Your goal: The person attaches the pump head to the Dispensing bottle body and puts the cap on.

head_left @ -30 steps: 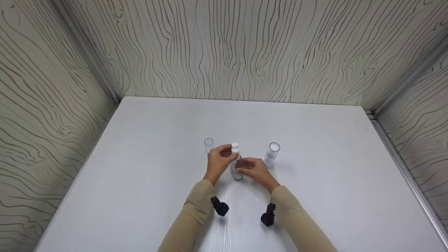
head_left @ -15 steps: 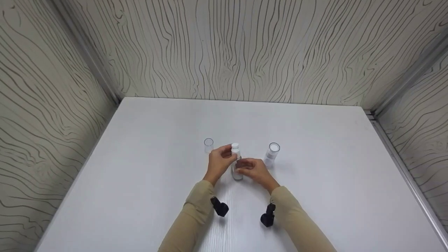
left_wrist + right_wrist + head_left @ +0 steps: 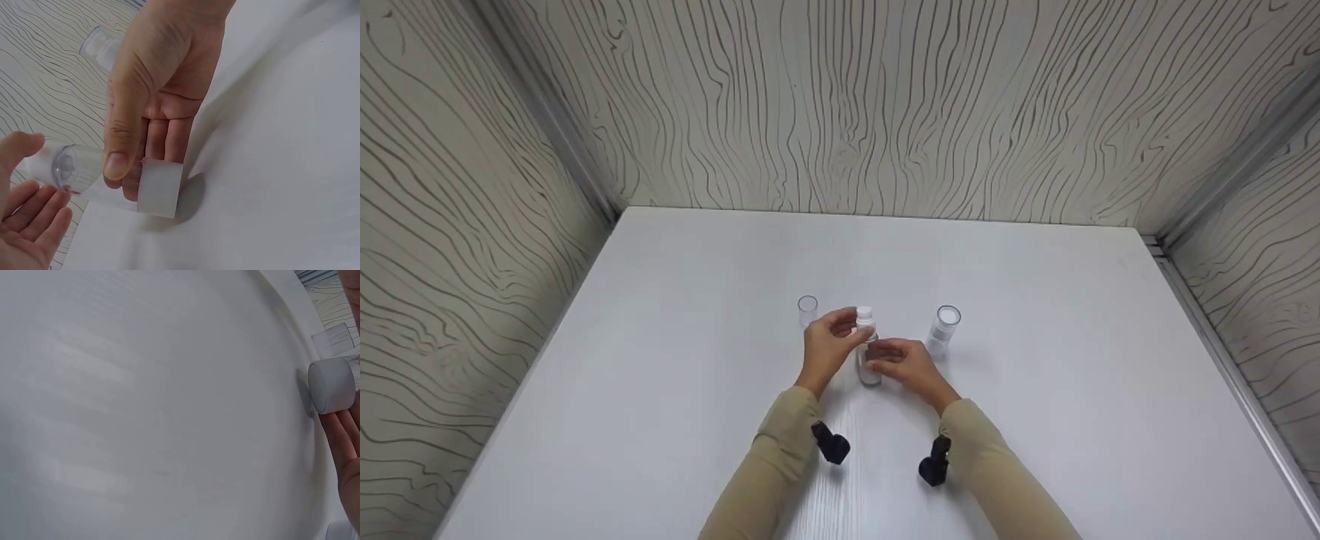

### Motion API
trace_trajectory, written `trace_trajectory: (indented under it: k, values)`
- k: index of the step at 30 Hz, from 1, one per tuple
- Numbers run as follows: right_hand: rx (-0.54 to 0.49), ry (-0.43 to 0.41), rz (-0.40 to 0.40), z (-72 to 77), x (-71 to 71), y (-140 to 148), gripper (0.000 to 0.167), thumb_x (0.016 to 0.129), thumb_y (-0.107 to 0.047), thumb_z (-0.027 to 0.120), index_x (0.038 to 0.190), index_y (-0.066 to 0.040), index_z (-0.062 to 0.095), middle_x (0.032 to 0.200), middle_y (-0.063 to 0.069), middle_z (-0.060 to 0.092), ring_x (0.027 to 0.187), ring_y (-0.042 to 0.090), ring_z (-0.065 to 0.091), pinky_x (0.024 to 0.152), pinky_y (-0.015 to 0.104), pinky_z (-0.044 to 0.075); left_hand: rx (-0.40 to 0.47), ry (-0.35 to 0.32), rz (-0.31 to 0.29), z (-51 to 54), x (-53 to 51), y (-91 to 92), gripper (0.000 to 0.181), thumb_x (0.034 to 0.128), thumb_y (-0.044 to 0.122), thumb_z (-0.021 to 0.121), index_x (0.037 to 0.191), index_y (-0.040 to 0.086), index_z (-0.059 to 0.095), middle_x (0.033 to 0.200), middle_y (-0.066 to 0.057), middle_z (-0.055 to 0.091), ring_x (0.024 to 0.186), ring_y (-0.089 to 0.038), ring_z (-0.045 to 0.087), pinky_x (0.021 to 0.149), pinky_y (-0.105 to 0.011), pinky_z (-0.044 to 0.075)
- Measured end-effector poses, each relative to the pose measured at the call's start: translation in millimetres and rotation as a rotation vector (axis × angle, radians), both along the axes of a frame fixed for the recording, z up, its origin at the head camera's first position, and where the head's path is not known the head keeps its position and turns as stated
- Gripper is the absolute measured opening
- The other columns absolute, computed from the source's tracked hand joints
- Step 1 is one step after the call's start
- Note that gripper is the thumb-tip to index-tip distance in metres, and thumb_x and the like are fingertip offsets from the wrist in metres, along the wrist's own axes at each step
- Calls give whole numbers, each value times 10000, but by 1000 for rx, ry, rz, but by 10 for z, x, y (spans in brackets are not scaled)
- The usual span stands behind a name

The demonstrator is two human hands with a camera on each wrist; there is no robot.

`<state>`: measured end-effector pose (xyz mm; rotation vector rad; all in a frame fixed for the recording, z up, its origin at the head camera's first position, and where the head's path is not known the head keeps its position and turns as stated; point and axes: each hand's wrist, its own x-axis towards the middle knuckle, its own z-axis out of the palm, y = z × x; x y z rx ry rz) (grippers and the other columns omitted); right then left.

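Observation:
A small pump bottle [image 3: 871,372] stands upright on the table in the head view, with a white top [image 3: 865,313] and a clear body. My left hand [image 3: 826,346] pinches its white upper part between thumb and fingers. Lower down, my right hand [image 3: 910,366] holds the clear body from the right side. In the left wrist view the right hand's thumb [image 3: 125,135] lies along the body, above a frosted base [image 3: 160,189]. That base [image 3: 333,385] also shows at the edge of the right wrist view, beside the right fingers [image 3: 339,439].
Behind the left hand a clear cap [image 3: 808,310] stands on the white table [image 3: 697,315]. A second bottle [image 3: 943,330] with a clear cover is just beyond the right hand. Wood-patterned walls [image 3: 840,112] border the table at the back and sides.
The left thumb and fingers shift very slightly on the white upper part of the pump bottle. My right hand keeps its hold, and the other things have not moved.

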<state>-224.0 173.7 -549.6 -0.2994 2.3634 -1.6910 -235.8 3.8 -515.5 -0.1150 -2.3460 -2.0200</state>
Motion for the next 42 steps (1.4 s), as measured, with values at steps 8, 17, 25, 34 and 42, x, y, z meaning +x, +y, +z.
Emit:
trace_trajectory:
  k: [8,17,25,34,42]
  values:
    - [-18,-3,-5,-14,6,-7,412,866,-63,687,1209,139,580,1222,318,624,1133,419,635,955,337,566,10,-16,65,-15,0,18,436,757,155,814,1120,-36,666,1114,-199,706,1032,-288,699,907,-322,585]
    - [-16,4,3,-20,14,-10,436,867,-102,700,1210,138,580,1226,315,623,1115,411,648,935,318,576,-11,11,77,-31,17,21,407,748,174,823,1073,-22,678,1049,-192,715,969,-271,705,860,-313,594]
    - [1,12,-2,-7,14,-18,424,862,-99,704,1201,130,592,1212,309,633,1102,408,656,925,333,581,-12,11,65,-30,12,25,388,754,150,815,1067,-31,674,1013,-204,717,948,-279,706,827,-272,599]
    - [14,15,3,-18,-16,-7,434,859,-111,710,1199,131,592,1212,308,634,1108,408,652,949,366,570,-11,3,39,-27,-2,25,370,777,109,789,1081,-59,661,1042,-226,708,976,-295,705,846,-283,602]
    - [-11,18,27,-22,-27,-3,436,867,-101,699,1205,145,576,1216,322,623,1117,430,639,943,328,572,-18,-20,7,-1,-10,30,358,812,76,718,1134,-63,648,1076,-236,706,1017,-307,700,878,-289,596]
